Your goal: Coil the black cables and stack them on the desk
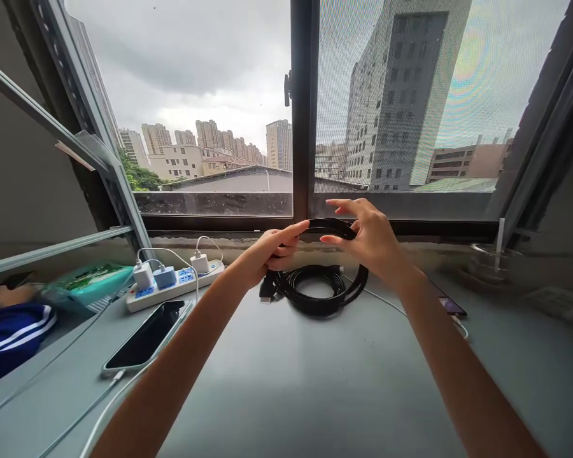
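Note:
A black cable (315,289) lies coiled in loops on the grey desk (305,394) near the window. One loop of it rises off the desk between my hands. My left hand (267,254) is closed around the left side of the raised loop, thumb stretched along its top. My right hand (370,235) pinches the top right of the same loop between thumb and fingers, with the forefinger stretched out to the left. The black plug end sits by my left wrist.
A white power strip (172,286) with chargers lies at the left, a phone (148,337) on a white cord in front of it. A teal pack (93,280) and a person's blue sleeve (9,334) lie far left. Another phone (451,307) sits right, a glass (491,261) beyond it.

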Demonstrator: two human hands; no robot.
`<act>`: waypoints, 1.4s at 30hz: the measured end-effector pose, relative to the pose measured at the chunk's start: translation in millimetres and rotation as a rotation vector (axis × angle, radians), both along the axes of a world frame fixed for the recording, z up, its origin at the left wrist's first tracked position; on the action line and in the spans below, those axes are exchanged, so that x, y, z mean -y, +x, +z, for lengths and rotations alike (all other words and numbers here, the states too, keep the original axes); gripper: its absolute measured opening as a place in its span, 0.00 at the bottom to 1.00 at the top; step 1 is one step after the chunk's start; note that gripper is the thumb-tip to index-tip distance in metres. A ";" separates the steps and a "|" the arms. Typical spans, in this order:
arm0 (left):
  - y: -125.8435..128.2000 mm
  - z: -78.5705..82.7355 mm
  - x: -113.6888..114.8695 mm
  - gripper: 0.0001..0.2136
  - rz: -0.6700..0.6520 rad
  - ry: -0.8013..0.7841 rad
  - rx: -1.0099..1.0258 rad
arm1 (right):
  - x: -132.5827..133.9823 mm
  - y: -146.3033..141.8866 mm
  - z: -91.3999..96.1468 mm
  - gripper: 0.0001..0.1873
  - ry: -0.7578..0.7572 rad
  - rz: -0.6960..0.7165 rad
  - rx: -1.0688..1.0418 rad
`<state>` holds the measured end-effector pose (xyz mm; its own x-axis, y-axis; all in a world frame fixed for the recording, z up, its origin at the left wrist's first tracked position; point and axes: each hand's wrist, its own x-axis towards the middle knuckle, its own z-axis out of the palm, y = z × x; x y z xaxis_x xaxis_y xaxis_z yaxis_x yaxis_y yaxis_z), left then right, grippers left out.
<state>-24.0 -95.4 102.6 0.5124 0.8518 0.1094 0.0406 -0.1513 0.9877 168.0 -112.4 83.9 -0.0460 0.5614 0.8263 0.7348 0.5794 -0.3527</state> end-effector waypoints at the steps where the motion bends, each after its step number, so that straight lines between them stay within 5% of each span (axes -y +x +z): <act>1: -0.2 1.6 2.8 0.26 0.033 0.056 -0.025 | 0.0 0.3 -0.7 0.31 -0.036 -0.039 0.000; 6: -0.9 7.7 11.3 0.29 0.174 0.187 -0.016 | 2.8 -1.0 -3.2 0.20 -0.193 -0.158 -0.025; 12: -3.3 11.3 8.6 0.30 0.253 0.082 0.182 | 15.6 -2.6 6.1 0.15 -0.005 -0.174 -0.081; 20: -0.7 13.3 15.5 0.30 0.279 0.115 0.278 | 30.3 -4.2 12.2 0.22 0.117 -0.072 -0.101; 26: -3.5 17.9 18.1 0.30 0.179 0.080 0.321 | 30.5 -8.7 15.7 0.28 0.201 -0.056 -0.130; 42: -9.3 19.5 17.8 0.30 0.072 0.042 0.318 | 44.5 -11.6 22.9 0.21 -0.399 0.560 -0.530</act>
